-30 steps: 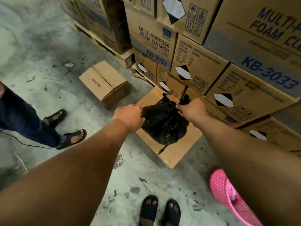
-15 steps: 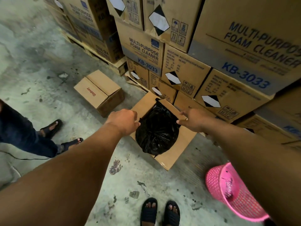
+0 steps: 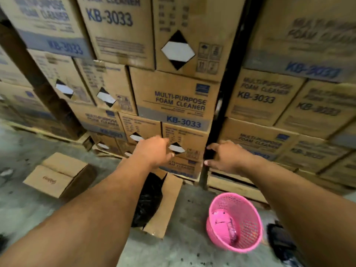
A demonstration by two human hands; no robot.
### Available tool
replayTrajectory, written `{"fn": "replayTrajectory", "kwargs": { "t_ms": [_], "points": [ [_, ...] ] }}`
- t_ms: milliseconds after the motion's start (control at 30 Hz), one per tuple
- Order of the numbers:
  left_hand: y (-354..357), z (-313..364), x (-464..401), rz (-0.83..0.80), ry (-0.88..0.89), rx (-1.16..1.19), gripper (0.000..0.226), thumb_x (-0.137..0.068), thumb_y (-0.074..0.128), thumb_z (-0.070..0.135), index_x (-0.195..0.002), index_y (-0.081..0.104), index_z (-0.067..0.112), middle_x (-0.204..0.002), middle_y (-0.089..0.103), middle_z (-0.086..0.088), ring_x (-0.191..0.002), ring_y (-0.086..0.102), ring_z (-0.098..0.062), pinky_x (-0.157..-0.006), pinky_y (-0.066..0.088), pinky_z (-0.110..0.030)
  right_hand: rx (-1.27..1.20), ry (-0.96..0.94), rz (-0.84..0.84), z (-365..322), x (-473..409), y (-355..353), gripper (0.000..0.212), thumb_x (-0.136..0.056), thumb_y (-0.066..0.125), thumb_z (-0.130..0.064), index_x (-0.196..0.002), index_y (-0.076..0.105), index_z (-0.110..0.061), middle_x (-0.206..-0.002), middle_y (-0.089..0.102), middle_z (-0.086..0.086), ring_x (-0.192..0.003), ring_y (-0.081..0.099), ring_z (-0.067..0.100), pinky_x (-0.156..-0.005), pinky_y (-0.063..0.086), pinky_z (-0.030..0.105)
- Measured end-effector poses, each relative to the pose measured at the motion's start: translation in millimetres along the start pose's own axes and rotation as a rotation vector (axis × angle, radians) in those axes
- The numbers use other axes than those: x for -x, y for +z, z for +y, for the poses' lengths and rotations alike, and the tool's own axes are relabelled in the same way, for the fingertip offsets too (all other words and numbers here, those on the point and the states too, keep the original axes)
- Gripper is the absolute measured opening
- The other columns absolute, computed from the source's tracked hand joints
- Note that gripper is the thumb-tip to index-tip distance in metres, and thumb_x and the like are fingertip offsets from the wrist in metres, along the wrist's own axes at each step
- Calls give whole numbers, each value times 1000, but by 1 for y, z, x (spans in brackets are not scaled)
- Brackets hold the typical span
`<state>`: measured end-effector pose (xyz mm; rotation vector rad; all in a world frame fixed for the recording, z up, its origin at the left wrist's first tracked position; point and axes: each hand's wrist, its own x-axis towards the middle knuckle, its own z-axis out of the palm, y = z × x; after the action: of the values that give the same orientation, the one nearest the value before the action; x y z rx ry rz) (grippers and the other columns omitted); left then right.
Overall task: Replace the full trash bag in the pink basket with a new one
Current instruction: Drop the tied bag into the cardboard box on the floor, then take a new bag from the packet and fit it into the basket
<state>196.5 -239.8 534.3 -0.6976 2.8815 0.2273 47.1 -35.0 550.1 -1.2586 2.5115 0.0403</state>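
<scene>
The full black trash bag [image 3: 148, 199] sits inside an open cardboard box [image 3: 166, 205] on the floor, partly hidden by my left forearm. The pink mesh basket [image 3: 249, 214] stands on the floor to the right of that box, unlined, with a small pink and clear piece of litter in its bottom. My left hand [image 3: 154, 152] and my right hand [image 3: 228, 158] are raised above them in front of the stacked cartons. Both hold nothing, with the fingers loose.
A wall of stacked "Multi-Purpose Foam Cleaner" cartons [image 3: 179, 105] on wooden pallets [image 3: 231, 185] fills the back. A closed small carton [image 3: 57, 176] lies on the concrete floor at the left. A dark object [image 3: 279, 239] lies right of the basket, partly behind my right arm.
Both hands let go of the black bag, which now rests in the open box. My hands rose and my view tilted up towards the cartons; the basket now shows whole.
</scene>
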Motion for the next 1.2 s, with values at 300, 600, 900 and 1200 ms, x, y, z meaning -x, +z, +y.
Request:
{"fn": "replayTrajectory", "kwargs": {
  "t_ms": [300, 600, 900, 1200],
  "points": [
    [-13, 264, 27, 142, 187, -95, 44, -87, 50, 57, -120, 57, 29, -119, 61, -1, -108, 60, -25, -87, 44, -43, 16, 194, 113, 218, 186, -15, 77, -74, 47, -75, -138, 46, -31, -137, 52, 5, -123, 48, 29, -102, 40, 45],
    [7, 499, 28, 117, 379, -122, 51, -87, 50, 58, -131, 52, 31, -125, 58, 1, -114, 57, -23, -93, 42, -45, 35, 390, 124, 413, 345, 3, 73, -79, 48, -73, -140, 42, -32, -132, 52, 6, -122, 47, 29, -102, 40, 45],
    [86, 631, -35, -9, 472, -36, 44, -87, 52, 56, -120, 58, 28, -122, 60, -2, -112, 57, -26, -93, 41, -45, -35, 437, 42, 537, 356, 55, 75, -85, 48, -65, -148, 33, -25, -145, 44, 8, -130, 41, 31, -107, 38, 47],
    [210, 698, -106, -234, 455, -12, 41, -90, 54, 51, -124, 57, 29, -129, 57, -3, -116, 55, -27, -91, 43, -42, -102, 472, -110, 645, 319, 149, 72, -88, 47, -65, -146, 36, -24, -146, 44, 10, -131, 40, 32, -106, 37, 45]
  ]
}}
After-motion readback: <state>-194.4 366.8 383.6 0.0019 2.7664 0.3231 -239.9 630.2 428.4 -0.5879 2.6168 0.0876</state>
